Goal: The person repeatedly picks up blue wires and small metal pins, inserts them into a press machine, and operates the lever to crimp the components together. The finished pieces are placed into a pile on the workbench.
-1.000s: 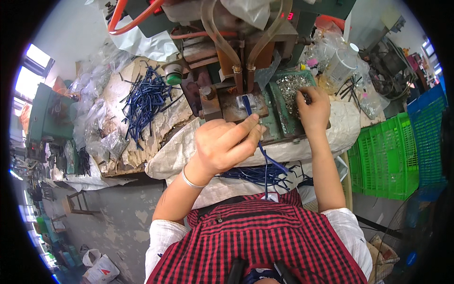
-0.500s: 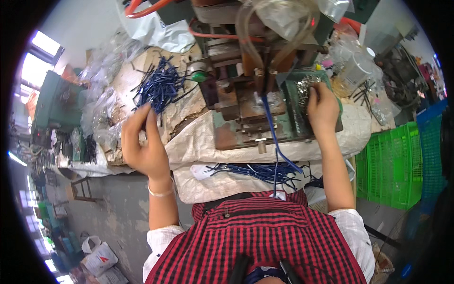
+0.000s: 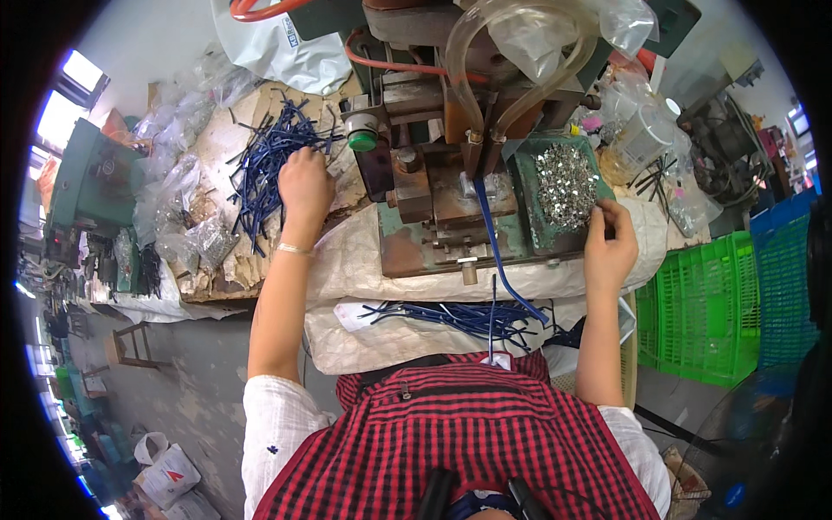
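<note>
At the right edge of the pile of short dark-blue cords [image 3: 269,160], my left hand [image 3: 305,186] has its fingers curled down; what they hold, if anything, is hidden. My right hand [image 3: 612,247] is at the near right corner of the green tray [image 3: 542,236]. Its thumb and bent fingers come together there, and anything between them is too small to make out. Small shiny metal pieces [image 3: 565,186] are heaped in the tray. Between my hands, a long blue cord [image 3: 496,238] hangs from the metal press [image 3: 455,195] and bends toward my lap.
More blue cords [image 3: 468,321] lie across the pale cloth in front of me. Clear plastic bags [image 3: 186,182] crowd the left of the bench, and a clear plastic cup [image 3: 643,139] stands right of the tray. Green crates [image 3: 702,303] are stacked at the right.
My left hand has moved right and forward to the cord pile's right edge, its fingers now curled under. My right hand has drawn back from the metal pieces to the tray's near corner.
</note>
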Demonstrator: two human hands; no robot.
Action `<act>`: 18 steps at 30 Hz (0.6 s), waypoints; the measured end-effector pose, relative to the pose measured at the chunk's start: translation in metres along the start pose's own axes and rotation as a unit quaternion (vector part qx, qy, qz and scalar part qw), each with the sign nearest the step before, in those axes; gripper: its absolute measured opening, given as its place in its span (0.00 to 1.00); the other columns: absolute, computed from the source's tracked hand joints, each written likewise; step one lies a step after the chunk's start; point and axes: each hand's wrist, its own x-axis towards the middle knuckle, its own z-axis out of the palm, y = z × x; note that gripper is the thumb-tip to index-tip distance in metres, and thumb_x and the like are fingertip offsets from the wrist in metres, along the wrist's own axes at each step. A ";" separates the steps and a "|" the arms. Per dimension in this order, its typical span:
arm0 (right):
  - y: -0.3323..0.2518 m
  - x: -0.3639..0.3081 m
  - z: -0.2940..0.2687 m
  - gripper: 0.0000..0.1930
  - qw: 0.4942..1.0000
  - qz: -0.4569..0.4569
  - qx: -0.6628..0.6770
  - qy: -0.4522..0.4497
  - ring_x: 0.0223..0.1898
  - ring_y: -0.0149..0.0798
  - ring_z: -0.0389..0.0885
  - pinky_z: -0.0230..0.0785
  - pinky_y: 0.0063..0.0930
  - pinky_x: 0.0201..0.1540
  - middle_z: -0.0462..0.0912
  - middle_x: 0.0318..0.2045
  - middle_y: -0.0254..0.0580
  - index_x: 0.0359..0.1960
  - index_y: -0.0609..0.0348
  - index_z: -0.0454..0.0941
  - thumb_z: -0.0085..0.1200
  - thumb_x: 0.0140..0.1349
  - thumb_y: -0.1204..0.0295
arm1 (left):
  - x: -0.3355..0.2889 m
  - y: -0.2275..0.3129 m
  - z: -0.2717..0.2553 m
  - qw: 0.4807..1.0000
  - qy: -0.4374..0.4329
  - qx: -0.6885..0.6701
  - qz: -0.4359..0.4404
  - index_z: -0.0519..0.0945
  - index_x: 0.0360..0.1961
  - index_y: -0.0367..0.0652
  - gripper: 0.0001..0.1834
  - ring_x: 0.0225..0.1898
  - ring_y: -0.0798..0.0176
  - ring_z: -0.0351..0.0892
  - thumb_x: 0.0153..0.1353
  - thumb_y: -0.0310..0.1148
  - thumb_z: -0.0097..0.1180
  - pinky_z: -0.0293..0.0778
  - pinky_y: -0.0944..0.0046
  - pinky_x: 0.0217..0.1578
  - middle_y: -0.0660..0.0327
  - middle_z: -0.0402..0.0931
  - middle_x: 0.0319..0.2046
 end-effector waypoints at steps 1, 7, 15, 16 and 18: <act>-0.001 -0.004 -0.004 0.07 0.999 0.042 0.003 0.003 0.35 0.46 0.84 0.75 0.35 0.41 0.86 0.33 0.48 0.40 0.62 0.83 0.59 0.61 0.76 | -0.006 0.000 -0.013 0.998 0.009 -0.048 -0.042 0.81 0.31 0.43 0.06 0.39 0.50 0.80 0.50 0.29 0.60 0.76 0.52 0.38 0.56 0.78 0.34; -0.064 0.009 0.015 0.07 0.984 -0.040 0.147 -0.089 0.39 0.38 0.85 0.74 0.29 0.46 0.87 0.36 0.45 0.41 0.64 0.84 0.59 0.62 0.77 | -0.016 0.017 -0.047 0.903 0.105 -0.382 -0.164 0.80 0.41 0.39 0.09 0.30 0.60 0.81 0.59 0.28 0.62 0.76 0.63 0.36 0.56 0.82 0.32; -0.127 -0.015 0.056 0.13 0.893 0.040 0.420 -0.158 0.45 0.33 0.85 0.73 0.24 0.51 0.86 0.44 0.44 0.50 0.69 0.79 0.57 0.63 0.81 | -0.042 0.043 -0.054 0.742 0.169 -0.611 -0.219 0.79 0.36 0.37 0.08 0.28 0.76 0.75 0.73 0.31 0.55 0.70 0.75 0.30 0.64 0.81 0.29; -0.129 -0.013 0.055 0.19 0.857 0.029 0.483 -0.176 0.48 0.30 0.83 0.72 0.22 0.53 0.83 0.49 0.44 0.58 0.69 0.73 0.55 0.65 0.82 | -0.031 0.063 -0.084 0.710 0.185 -0.645 -0.214 0.78 0.37 0.37 0.09 0.27 0.75 0.76 0.73 0.31 0.55 0.71 0.74 0.29 0.61 0.83 0.32; -0.136 -0.009 0.048 0.20 0.835 0.076 0.502 -0.211 0.48 0.30 0.82 0.71 0.22 0.53 0.83 0.50 0.45 0.60 0.69 0.71 0.54 0.65 0.83 | -0.014 0.080 -0.135 0.648 0.254 -0.706 -0.133 0.77 0.40 0.34 0.07 0.30 0.67 0.81 0.74 0.28 0.52 0.77 0.69 0.31 0.53 0.83 0.33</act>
